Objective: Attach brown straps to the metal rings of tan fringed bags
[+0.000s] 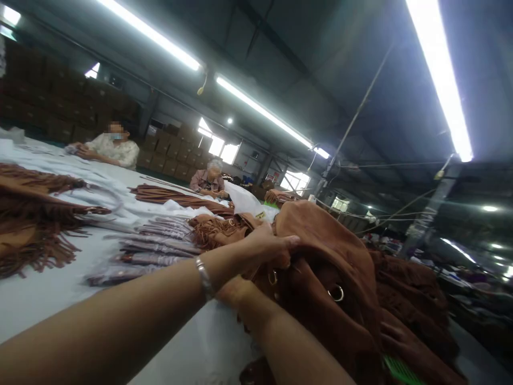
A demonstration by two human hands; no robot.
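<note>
My left hand [272,247], with a silver bracelet at its wrist, is closed on the edge of a brown suede-like bag [320,230]. The bag bulges upward and carries gold-coloured rings, one of them a round ring [335,293] on its side. Crossing beneath the left wrist, my right hand [236,291] lies close to the bag's lower left side; its fingers are hidden behind my left arm. Just beyond the hands are brown fringed pieces [212,231] and several plastic-wrapped brown strips [156,246].
A white table [40,305] stretches away to the left, with a fringed brown bag [36,214] on it. Brown pieces are heaped [409,289] at right. Two people sit across the table. Stacked cartons [172,149] stand behind them.
</note>
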